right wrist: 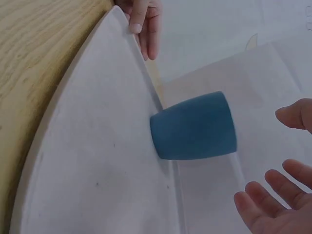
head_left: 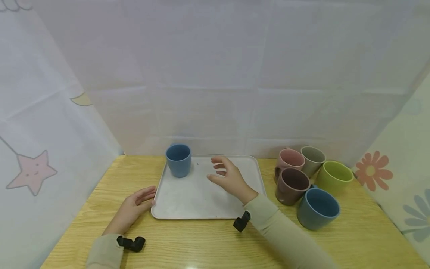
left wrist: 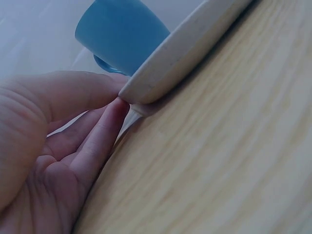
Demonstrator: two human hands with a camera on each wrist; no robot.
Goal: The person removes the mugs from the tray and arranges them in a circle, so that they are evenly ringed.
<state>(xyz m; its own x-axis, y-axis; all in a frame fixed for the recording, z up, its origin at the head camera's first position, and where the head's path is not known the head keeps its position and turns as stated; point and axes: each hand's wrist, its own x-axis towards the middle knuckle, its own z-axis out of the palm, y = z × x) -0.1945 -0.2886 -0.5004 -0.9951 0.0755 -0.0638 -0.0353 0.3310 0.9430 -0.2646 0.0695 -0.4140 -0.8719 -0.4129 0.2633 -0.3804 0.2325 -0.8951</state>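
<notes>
A blue mug (head_left: 178, 161) stands upright at the back left of the white tray (head_left: 198, 201), its handle turned away to the back. My left hand (head_left: 132, 207) is at the tray's left edge. In the left wrist view, thumb and finger (left wrist: 109, 119) pinch the rim from its two sides. Over the middle of the tray my right hand (head_left: 231, 179) hovers with nothing in it, thumb and fingers spread and gently bent. The right wrist view shows that hand (right wrist: 287, 204) apart from the mug (right wrist: 195, 129).
Right of the tray several mugs stand close together: pink (head_left: 291, 158), grey (head_left: 313, 158), brown (head_left: 292, 186), yellow-green (head_left: 334, 177) and a second blue mug (head_left: 317, 209). A white cloth (head_left: 208, 74) hangs behind the wooden table (head_left: 188, 243) and at both sides.
</notes>
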